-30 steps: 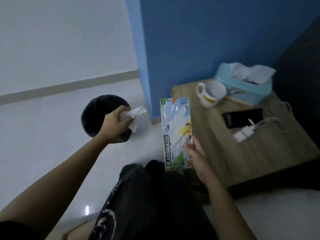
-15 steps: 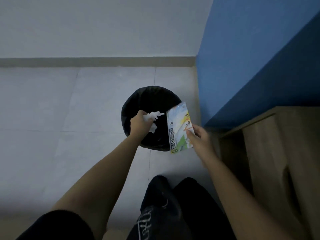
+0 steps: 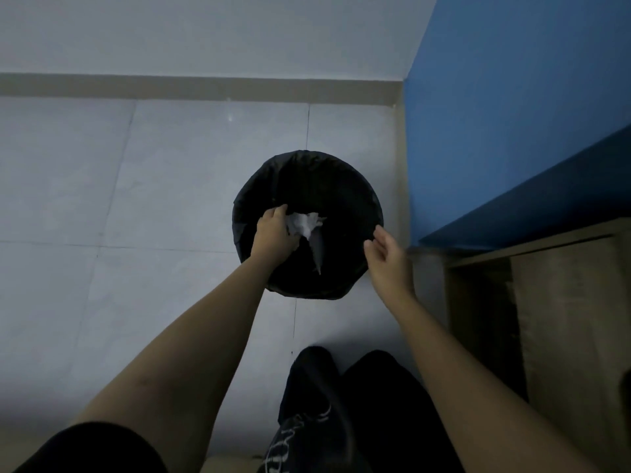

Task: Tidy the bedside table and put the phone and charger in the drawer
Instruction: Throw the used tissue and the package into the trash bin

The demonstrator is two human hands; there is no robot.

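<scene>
Clutching crumpled white tissue (image 3: 305,225) — left hand (image 3: 273,233) over round, black-lined bin (image 3: 345,186).

Two hands — left hand (image 3: 273,233), right hand (image 3: 389,257) — one black bin (image 3: 341,186), one crumpled tissue (image 3: 304,225), one wooden table (image 3: 573,302).

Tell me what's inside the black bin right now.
Inside the black bin, a pale flat pointed piece shows, apparently the packaging. The left hand holds a crumpled white tissue over the opening. The bottom is too dark to make out.
</scene>
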